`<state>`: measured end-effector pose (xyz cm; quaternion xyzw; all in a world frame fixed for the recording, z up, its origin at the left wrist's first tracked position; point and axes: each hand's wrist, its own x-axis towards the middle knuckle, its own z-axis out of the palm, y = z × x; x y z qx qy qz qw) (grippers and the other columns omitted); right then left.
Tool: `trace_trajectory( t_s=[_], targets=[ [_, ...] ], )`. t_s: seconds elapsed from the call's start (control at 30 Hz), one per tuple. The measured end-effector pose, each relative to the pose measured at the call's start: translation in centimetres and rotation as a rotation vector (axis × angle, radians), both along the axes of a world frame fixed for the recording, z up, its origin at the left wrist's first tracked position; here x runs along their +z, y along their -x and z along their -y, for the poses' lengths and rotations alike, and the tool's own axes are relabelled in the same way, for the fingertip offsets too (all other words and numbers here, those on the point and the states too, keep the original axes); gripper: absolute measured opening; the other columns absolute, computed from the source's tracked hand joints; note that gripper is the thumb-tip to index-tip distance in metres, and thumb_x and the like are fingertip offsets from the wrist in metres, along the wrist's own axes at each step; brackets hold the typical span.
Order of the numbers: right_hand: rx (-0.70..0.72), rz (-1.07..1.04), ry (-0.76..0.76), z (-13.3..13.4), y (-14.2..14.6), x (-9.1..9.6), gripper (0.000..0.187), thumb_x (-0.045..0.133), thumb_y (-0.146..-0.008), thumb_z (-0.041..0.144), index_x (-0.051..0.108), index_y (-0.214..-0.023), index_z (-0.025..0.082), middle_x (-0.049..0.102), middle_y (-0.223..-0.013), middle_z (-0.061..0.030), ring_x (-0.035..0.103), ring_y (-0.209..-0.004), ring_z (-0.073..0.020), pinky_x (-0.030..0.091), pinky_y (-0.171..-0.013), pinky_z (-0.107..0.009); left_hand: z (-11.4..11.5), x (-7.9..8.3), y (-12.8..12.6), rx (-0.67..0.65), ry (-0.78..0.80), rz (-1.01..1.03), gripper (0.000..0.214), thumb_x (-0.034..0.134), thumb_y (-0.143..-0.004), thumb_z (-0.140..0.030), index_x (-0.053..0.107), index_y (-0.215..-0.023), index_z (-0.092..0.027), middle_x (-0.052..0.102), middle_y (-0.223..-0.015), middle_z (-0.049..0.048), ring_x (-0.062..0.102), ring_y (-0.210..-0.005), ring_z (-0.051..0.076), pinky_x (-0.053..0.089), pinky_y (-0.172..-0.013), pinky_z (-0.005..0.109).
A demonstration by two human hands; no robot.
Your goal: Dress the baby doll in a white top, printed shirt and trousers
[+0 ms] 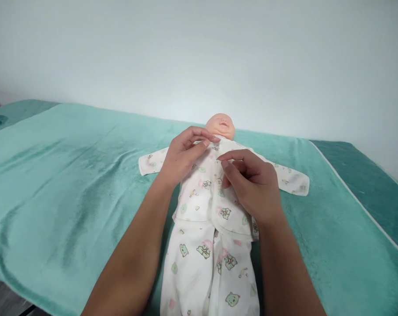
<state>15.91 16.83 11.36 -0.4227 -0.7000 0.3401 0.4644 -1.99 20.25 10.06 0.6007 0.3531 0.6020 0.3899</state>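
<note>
A baby doll (220, 125) lies on its back in a white long-sleeved baby jacket (199, 193) printed with green bears. My left hand (187, 153) is over the upper chest, its fingers stretched toward the collar and its thumb slightly apart below them. At the middle of the jacket front, my right hand (251, 180) has thumb and index fingertips nearly together by the front edge; whether cloth is between them is hidden. Just below those fingertips a round button (218, 181) shows on the front overlap. Matching baby trousers (199, 272) cover the doll's legs.
A light teal blanket (70, 197) with soft folds lies under the doll. Darker green cloth (367, 175) shows beyond its white-edged right side. A plain pale wall (199, 57) rises behind. The doll's sleeves spread out to both sides.
</note>
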Motion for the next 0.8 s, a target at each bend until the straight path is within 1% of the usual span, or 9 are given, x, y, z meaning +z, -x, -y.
trace_trajectory(
  t_s=[0.07,0.17,0.27,0.33,0.43,0.5,0.57,0.67,0.8],
  targets=[
    [-0.049,-0.030,-0.063,-0.2,0.1,-0.3,0.011,0.060,-0.095,0.029,0.070,-0.097,0.025,0.056,-0.052,0.0073,0.045,-0.045,-0.0095,0.041,-0.052,-0.026,-0.1,-0.1,-0.2,0.000,-0.052,-0.083,0.014,0.060,-0.094,-0.025,0.069,-0.103,-0.023,0.075,-0.115,0.0035,0.067,-0.116,0.019,0.051,-0.103,0.037],
    [-0.158,-0.140,-0.097,-0.7,0.2,-0.8,0.010,0.060,-0.094,0.027,0.070,-0.097,0.025,0.060,-0.059,0.0059,0.052,-0.052,-0.0107,0.044,-0.055,-0.026,-0.2,-0.4,-0.3,-0.026,-0.060,-0.221,0.022,0.056,-0.096,-0.027,0.070,-0.113,-0.026,0.070,-0.129,0.0035,0.060,-0.129,0.021,0.046,-0.111,0.038],
    [-0.280,-0.195,-0.101,-1.2,0.2,-1.1,0.010,0.060,-0.093,0.025,0.069,-0.096,0.024,0.070,-0.080,0.0014,0.065,-0.074,-0.0141,0.050,-0.065,-0.027,-0.4,-0.6,-0.4,-0.001,-0.085,-0.407,0.028,0.054,-0.098,-0.028,0.068,-0.122,-0.027,0.064,-0.140,0.0031,0.053,-0.138,0.020,0.041,-0.117,0.039],
    [-0.323,-0.169,-0.074,-1.6,0.2,-1.3,0.012,0.060,-0.091,0.024,0.070,-0.098,0.024,0.073,-0.099,-0.0017,0.067,-0.088,-0.0169,0.054,-0.074,-0.031,-0.5,-0.7,-0.6,0.035,-0.129,-0.534,0.030,0.050,-0.100,-0.029,0.067,-0.125,-0.027,0.063,-0.143,0.0030,0.051,-0.140,0.020,0.038,-0.120,0.040],
    [-0.291,-0.043,-0.010,-2.0,0.1,-1.6,0.024,0.060,-0.090,0.027,0.069,-0.112,0.025,0.071,-0.121,-0.0046,0.066,-0.104,-0.0220,0.055,-0.090,-0.041,-0.5,-0.7,-0.7,0.062,-0.153,-0.629,0.035,0.043,-0.103,-0.031,0.064,-0.131,-0.027,0.062,-0.145,0.0020,0.050,-0.141,0.019,0.036,-0.121,0.042],
    [-0.227,0.065,-0.017,-2.2,0.0,-1.9,0.033,0.061,-0.091,0.032,0.066,-0.124,0.027,0.067,-0.131,-0.0053,0.061,-0.120,-0.0253,0.048,-0.105,-0.048,-0.5,-0.6,-0.7,0.070,-0.145,-0.645,0.037,0.041,-0.104,-0.031,0.062,-0.134,-0.027,0.062,-0.145,0.0014,0.050,-0.140,0.018,0.038,-0.120,0.040],
    [-0.154,0.140,-0.055,-2.4,-0.1,-2.2,0.038,0.060,-0.094,0.038,0.063,-0.131,0.028,0.063,-0.140,-0.0056,0.054,-0.132,-0.0261,0.041,-0.114,-0.050,-0.5,-0.6,-0.7,0.082,-0.134,-0.655,0.038,0.040,-0.104,-0.030,0.061,-0.136,-0.026,0.062,-0.145,0.0014,0.051,-0.139,0.018,0.039,-0.119,0.039],
    [-0.093,0.203,-0.099,-2.6,-0.2,-2.4,0.042,0.055,-0.098,0.043,0.061,-0.137,0.028,0.055,-0.150,-0.0057,0.046,-0.142,-0.0258,0.035,-0.120,-0.050,-0.6,-0.7,-0.8,0.095,-0.126,-0.668,0.039,0.040,-0.103,-0.028,0.059,-0.137,-0.025,0.062,-0.145,0.0009,0.052,-0.138,0.017,0.040,-0.118,0.037],
    [-0.080,0.277,-0.121,-3.0,-0.2,-2.6,0.042,0.048,-0.102,0.046,0.060,-0.139,0.030,0.052,-0.154,-0.0036,0.039,-0.148,-0.0262,0.029,-0.123,-0.054,-0.6,-0.7,-0.9,0.110,-0.114,-0.682,0.039,0.040,-0.103,-0.027,0.061,-0.135,-0.026,0.062,-0.145,0.0000,0.051,-0.139,0.017,0.039,-0.119,0.037]
  ],
)
